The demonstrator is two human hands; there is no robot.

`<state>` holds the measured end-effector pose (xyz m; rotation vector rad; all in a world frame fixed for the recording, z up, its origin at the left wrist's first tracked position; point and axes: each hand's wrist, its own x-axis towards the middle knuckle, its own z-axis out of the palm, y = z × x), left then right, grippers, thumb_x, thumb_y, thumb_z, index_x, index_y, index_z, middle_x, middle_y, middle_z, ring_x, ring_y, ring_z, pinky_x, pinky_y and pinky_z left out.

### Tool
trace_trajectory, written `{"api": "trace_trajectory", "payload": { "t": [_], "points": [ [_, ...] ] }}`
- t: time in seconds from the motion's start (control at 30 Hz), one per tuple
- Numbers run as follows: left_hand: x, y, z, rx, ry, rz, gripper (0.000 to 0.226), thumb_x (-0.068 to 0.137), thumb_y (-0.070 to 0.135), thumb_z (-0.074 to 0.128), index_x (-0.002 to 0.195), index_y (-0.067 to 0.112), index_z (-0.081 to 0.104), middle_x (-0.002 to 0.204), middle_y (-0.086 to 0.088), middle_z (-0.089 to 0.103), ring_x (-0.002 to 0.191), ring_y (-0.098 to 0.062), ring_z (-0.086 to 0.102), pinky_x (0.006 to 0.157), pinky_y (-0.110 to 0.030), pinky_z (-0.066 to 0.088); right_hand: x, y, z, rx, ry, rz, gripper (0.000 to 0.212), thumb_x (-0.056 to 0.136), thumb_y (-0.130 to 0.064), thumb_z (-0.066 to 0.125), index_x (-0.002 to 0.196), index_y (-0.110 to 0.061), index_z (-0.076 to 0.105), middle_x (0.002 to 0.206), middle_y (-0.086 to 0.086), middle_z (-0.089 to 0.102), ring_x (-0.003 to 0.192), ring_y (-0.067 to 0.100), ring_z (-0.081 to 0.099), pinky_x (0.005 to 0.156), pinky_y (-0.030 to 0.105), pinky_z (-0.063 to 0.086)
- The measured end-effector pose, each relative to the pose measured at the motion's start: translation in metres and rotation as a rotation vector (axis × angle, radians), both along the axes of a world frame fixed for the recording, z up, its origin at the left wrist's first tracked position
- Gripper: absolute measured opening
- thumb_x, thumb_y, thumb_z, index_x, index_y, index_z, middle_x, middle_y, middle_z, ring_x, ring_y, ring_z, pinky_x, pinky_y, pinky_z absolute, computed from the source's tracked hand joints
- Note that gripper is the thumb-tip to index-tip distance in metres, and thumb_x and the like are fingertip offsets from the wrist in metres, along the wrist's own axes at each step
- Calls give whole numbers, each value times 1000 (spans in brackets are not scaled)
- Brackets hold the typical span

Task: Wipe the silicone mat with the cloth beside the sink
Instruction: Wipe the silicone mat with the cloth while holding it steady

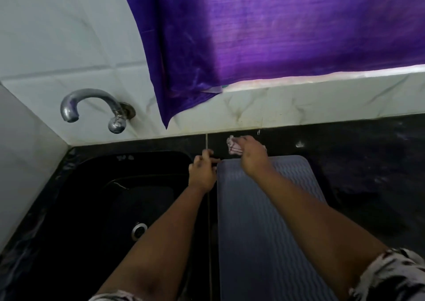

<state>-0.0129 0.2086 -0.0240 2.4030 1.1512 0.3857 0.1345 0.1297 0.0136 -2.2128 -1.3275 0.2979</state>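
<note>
- Since the right hand sits bunched over the pale cloth at the far end of the grey mat, the wiping looks either barely begun or at the end of a stroke; a single moment does not settle which.
- The right hand's fingers are curled down onto the cloth, grasping it; the cloth lies on the dark counter just past the mat's far edge, close to the tiled wall.
- The left hand rests at the mat's far left corner, between mat and sink. Its fingers are bent and seem to pinch or pin that corner, though I cannot tell for certain whether it grips the mat or only presses it.
- The mat lies flat on the counter just to the right of the sink, its ribbed face up.
- No wet streaks or dirt show clearly on the mat, so how much is already clean cannot be judged.
- Left to do, by my reckoning: draw the cloth over the whole length of the mat toward the near end.
</note>
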Motion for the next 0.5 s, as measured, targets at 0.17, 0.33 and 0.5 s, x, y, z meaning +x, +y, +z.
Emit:
{"api": "trace_trajectory", "payload": {
  "t": [0.17, 0.33, 0.5],
  "points": [
    [9, 23, -28, -63, 99, -102, 58, 87, 18, 57, 140, 10, 34, 140, -2, 49, 129, -27, 40, 98, -40, 31, -36, 32, -54, -351, -236, 61, 50, 94, -26, 43, 143, -24, 36, 146, 6, 44, 139, 27, 34, 114, 45, 23],
    [4, 28, -46, -5, 46, -96, 61, 88, 28, 57, 140, 11, 29, 134, 7, 59, 129, -24, 38, 97, -42, 28, -42, 28, -72, -314, -216, 18, 59, 94, -15, 44, 150, -17, 24, 156, 6, 29, 146, 23, 20, 120, 38, 6],
    [5, 45, -42, -85, 75, -99, 58, 90, 30, 58, 138, 15, 30, 130, 11, 61, 126, -23, 37, 92, -39, 27, -52, 11, -49, -346, -89, 64, 38, 94, -9, 46, 130, -12, 57, 135, 14, 54, 127, 30, 46, 105, 37, 34]
  ]
}}
